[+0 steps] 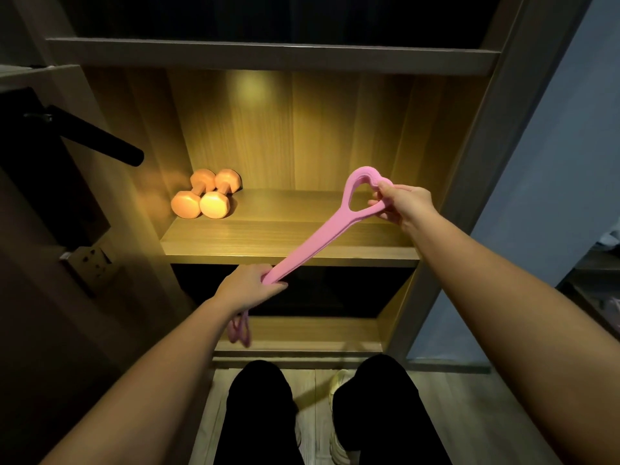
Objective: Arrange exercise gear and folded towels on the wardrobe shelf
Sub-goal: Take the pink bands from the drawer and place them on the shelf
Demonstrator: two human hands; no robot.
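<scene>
Risk first. Pink stretch band (312, 243) looks pulled straight between both hands, so liable to whip back toward a wrist or the face on a slip of either grip. Likely to spring into a messy heap if released at one end first, or to slide off the front lip of the shelf (335, 253) onto the lower shelf (302, 333). Could also bump the two dumbbells (204, 196), lying side by side at the back left of that shelf, if swung that way. Dangling loop (240, 330) under the left wrist apt to snag on the shelf edge.

Left hand (250, 286): curled tight round the band's flat middle, knuckles up, just in front of and below the shelf edge. Right hand (402, 203): gripping the near side of the heart-shaped end loop (360, 182), fingers closed on it, above the right part of the shelf. Band not yet laid down. No towels in view.
</scene>
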